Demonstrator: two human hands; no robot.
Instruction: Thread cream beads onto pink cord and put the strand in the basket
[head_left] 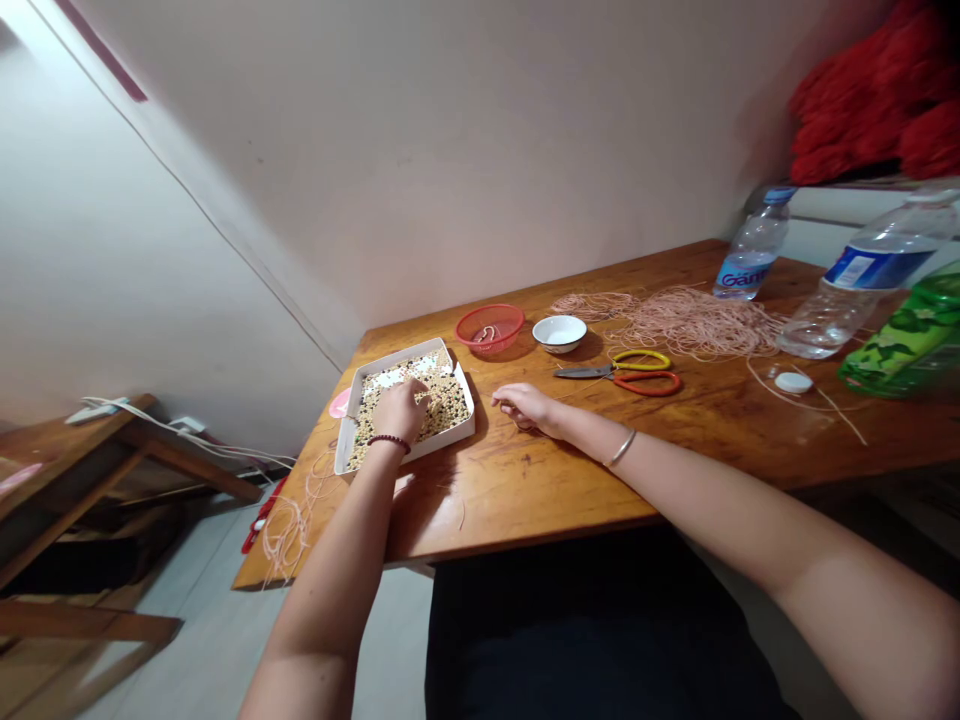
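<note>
My left hand (400, 412), with a dark bead bracelet at its wrist, reaches down into a white shallow box (442, 437). Its fingers are curled at the beads (450, 398), which are small and mostly yellowish, with black and white ones among them; what the fingertips hold is hidden. To the right of the box, my right hand (527, 407) rests just over the wooden table, a silver bangle on its forearm. Its fingers are closed, and a thin cord (536, 431) shows beneath them. Scissors (626, 372) with yellow and orange handles lie beyond that hand.
Behind the box stand a red mesh basket (490, 328) with a few cord pieces inside and a white bowl (559, 331). A heap of pink cord (694, 322) spreads to the right, near several bottles (750, 250) and a white cap (793, 382). Loose cord (289, 530) hangs at the left edge.
</note>
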